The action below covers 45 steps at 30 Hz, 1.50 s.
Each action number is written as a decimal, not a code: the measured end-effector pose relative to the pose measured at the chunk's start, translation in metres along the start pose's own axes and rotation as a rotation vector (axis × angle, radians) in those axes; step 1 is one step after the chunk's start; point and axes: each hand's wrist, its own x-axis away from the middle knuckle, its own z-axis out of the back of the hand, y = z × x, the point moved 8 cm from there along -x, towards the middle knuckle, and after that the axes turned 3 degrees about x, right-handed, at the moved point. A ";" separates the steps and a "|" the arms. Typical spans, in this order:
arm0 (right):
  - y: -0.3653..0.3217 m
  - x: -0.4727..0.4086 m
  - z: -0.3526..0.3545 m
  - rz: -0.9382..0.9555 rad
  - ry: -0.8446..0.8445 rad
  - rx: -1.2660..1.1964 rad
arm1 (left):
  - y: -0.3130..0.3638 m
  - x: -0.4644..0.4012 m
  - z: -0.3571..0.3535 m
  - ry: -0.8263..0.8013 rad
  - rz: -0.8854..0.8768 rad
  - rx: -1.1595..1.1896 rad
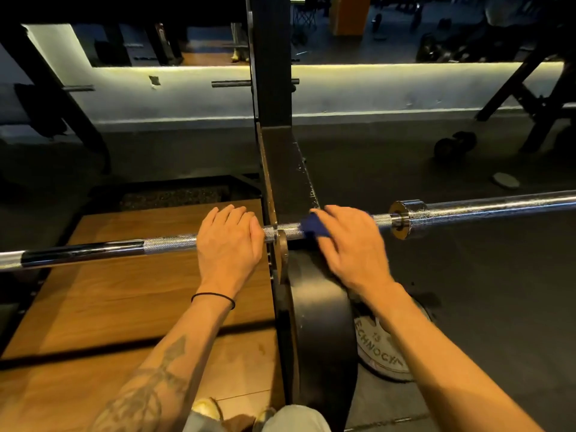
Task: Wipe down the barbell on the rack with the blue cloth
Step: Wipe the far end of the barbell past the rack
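A chrome barbell (168, 243) lies across the black rack upright (274, 120), running from the left edge to the right edge of the view. My left hand (229, 244) is curled over the knurled shaft just left of the rack. My right hand (352, 244) grips the blue cloth (314, 226) around the shaft just right of the rack, between the rack hook and the collar (403, 218). Most of the cloth is hidden under my fingers.
A black weight plate (324, 332) hangs on the rack below my right wrist, with a lettered plate (383, 353) behind it on the floor. A wooden platform (131, 307) lies under the left side. A dumbbell (455, 145) and a small disc (505, 180) sit on the dark floor.
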 end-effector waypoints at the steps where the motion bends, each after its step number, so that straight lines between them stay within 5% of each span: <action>1: 0.019 0.003 0.006 -0.106 0.037 0.007 | 0.000 0.001 0.000 0.010 0.003 0.004; 5: 0.011 0.005 0.014 -0.523 0.204 -0.022 | -0.002 0.001 -0.003 0.023 0.018 -0.008; 9: -0.059 -0.002 -0.011 -0.119 0.007 -0.050 | 0.000 0.002 -0.003 0.038 -0.020 -0.009; 12: -0.039 -0.004 -0.008 0.087 -0.085 -0.005 | -0.001 0.003 -0.002 0.061 -0.034 -0.008; 16: 0.010 0.003 0.013 -0.194 0.094 -0.041 | -0.004 0.003 -0.004 0.082 -0.028 0.003; 20: -0.010 -0.004 0.005 -0.519 0.152 -0.025 | -0.004 0.003 -0.005 0.105 -0.027 0.006; 25: -0.044 -0.025 -0.003 0.058 -0.103 -0.020 | -0.004 0.005 -0.003 0.126 -0.058 0.009; 27: -0.010 -0.025 0.004 -0.002 -0.105 0.053 | -0.004 0.006 -0.003 0.133 -0.059 0.015; 30: 0.046 -0.016 0.019 -0.368 0.041 0.168 | -0.002 0.008 -0.002 0.152 -0.054 0.022; 33: 0.030 -0.015 0.007 -0.519 0.065 0.123 | -0.002 0.009 -0.001 0.182 -0.038 0.019; 37: -0.034 -0.026 -0.007 -0.245 -0.004 -0.007 | -0.002 0.010 -0.002 0.199 -0.060 0.017; 41: -0.016 -0.021 0.001 0.044 -0.131 -0.041 | -0.004 0.010 -0.003 0.179 -0.080 0.032; 45: 0.048 -0.001 0.011 -0.193 -0.040 0.011 | -0.006 0.009 -0.003 0.198 -0.058 0.035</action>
